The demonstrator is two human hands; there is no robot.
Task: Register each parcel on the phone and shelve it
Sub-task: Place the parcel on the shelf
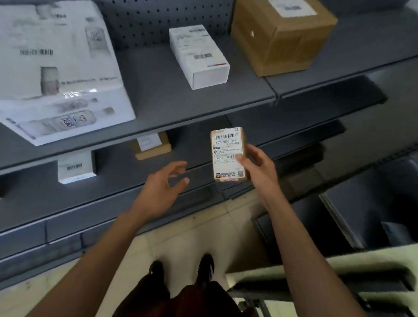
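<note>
The right hand [260, 167] holds a small brown parcel [229, 154] just right of centre, label facing up, thumb over the label and fingers curled round its right edge, in front of the grey shelves [193, 102]. The left hand [163, 187], at 9 o'clock from the parcel and apart from it, holds nothing, its fingers spread and loosely bent. On the top shelf, a white box [199, 56] lies at 12 o'clock, a taped carton [280, 34] at 1 o'clock.

On the grey metal top shelf [157, 103]: large white printed carton [51, 67] at 10 o'clock, small white box [199, 56] at 12, brown taped cardboard box [280, 34] at 1. Below it, the right hand [258, 165] grips a small brown labelled parcel [228, 154], with the left hand [165, 180] to its left.
</note>
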